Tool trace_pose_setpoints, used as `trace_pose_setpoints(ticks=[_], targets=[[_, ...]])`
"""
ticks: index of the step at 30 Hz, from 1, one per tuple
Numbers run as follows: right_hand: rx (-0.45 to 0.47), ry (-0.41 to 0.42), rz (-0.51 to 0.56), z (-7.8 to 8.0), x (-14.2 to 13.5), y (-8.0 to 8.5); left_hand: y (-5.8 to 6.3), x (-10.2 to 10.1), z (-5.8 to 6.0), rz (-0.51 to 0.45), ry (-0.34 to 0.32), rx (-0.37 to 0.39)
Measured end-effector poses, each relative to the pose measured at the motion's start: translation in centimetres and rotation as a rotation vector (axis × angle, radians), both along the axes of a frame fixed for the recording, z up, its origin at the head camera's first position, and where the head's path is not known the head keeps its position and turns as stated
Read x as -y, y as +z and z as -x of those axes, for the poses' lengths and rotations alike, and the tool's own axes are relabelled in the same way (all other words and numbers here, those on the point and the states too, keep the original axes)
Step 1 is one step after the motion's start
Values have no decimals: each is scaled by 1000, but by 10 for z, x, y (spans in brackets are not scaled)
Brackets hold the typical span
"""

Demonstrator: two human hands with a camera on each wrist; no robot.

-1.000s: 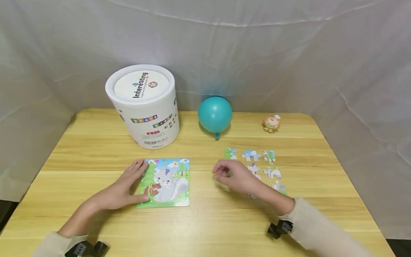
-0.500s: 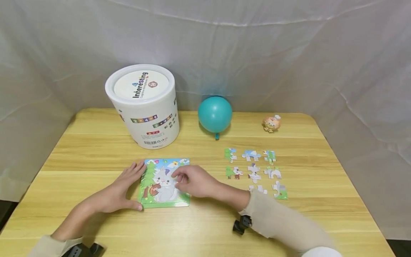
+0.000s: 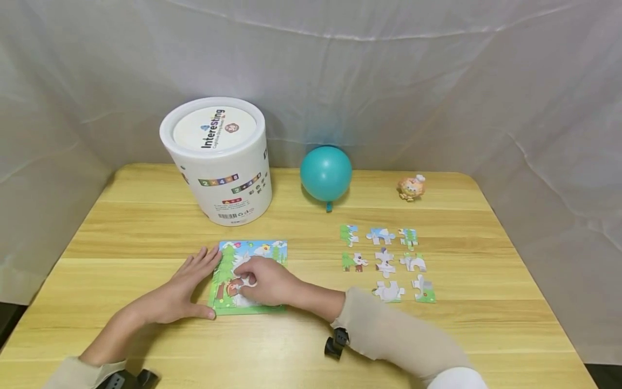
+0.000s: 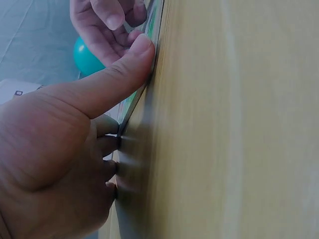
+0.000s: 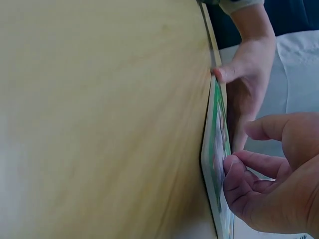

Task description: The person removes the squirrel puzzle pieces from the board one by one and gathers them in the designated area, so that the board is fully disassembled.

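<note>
A square jigsaw board [image 3: 224, 310] with a grey squirrel picture lies flat on the table, left of centre. Along its left edge rests my left hand [image 3: 180, 292], fingers extended and thumb near the lower left corner. My right hand [image 3: 272, 281] is over the middle of the picture, fingers bent down and hiding part of the squirrel. The right wrist view shows fingertips [image 5: 231, 163] right at the board's face, with another digit standing apart; no piece shows between them. Right of the board, several loose jigsaw pieces [image 3: 390, 292] lie spread in rows.
Behind the board stands a large white bucket [image 3: 228, 186] with a lid. A teal balloon [image 3: 325, 174] sits at the back middle, and a small orange toy figure [image 3: 411, 188] at the back right. Grey cloth [image 3: 389, 81] hangs around the wooden table [image 3: 311, 346].
My right hand has moved left from the loose pieces to the board's middle, uncovering pieces. My left thumb has slid from the picture toward the board's lower left corner.
</note>
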State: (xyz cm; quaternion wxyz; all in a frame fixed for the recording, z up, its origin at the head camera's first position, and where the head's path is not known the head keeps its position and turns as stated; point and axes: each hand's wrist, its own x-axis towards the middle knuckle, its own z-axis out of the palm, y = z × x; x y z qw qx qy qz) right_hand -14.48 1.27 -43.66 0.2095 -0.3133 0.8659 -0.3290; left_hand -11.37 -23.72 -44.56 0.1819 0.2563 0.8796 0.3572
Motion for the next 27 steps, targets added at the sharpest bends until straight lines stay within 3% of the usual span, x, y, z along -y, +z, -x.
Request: trace_pose_setpoints(ticks=[7, 22, 27], targets=[[-40, 65, -18, -8, 6, 0, -1, 0, 0, 5, 8, 9], [-99, 19, 7, -11, 12, -6, -2, 0, -2, -12, 5, 9], [-73, -17, 59, -11, 13, -6, -2, 1, -1, -13, 1, 5]])
